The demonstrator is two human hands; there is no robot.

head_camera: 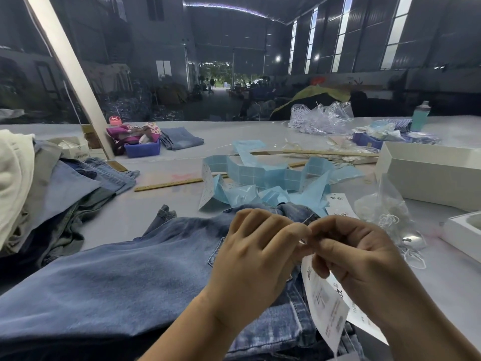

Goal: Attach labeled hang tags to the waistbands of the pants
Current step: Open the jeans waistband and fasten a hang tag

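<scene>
Hang tags [325,306]: white card slips printed with dark text too blurred to read, hanging below the hands over the waistband end of the jeans; the lower tip is cut off by the frame edge.
Left hand [250,261]: fingers curled, fingertips meeting those of the right; what it pinches is hidden between the fingers.
Right hand [356,264]: fingers curled round the top of the hang tags, thumb tucked under; any string there is too thin to make out.
Jeans [125,280]: faded blue denim, soft and creased, lying flat across the near tabletop under both hands; the waistband is mostly hidden by the hands and tags.
Spare tags [339,204]: two white slips just beyond the jeans, partly overlapped.
Plastic bag [387,212]: clear, crumpled film to the right, holding white string loops.
Label backing [260,178]: glossy light-blue strip, folded in zigzags, heaped beyond the jeans.
Wooden ruler [169,185]: long flat strip, its right end hidden under the backing.
Clothes pile [52,183]: folded denim and cream fabric at left, cut off by the edge.
White boxes [429,170]: stiff card, at right, partly out of frame.
Blue bin [142,149]: plastic, far left, by patterned cloth.
Tabletop [221,142]: smooth pale grey.
</scene>
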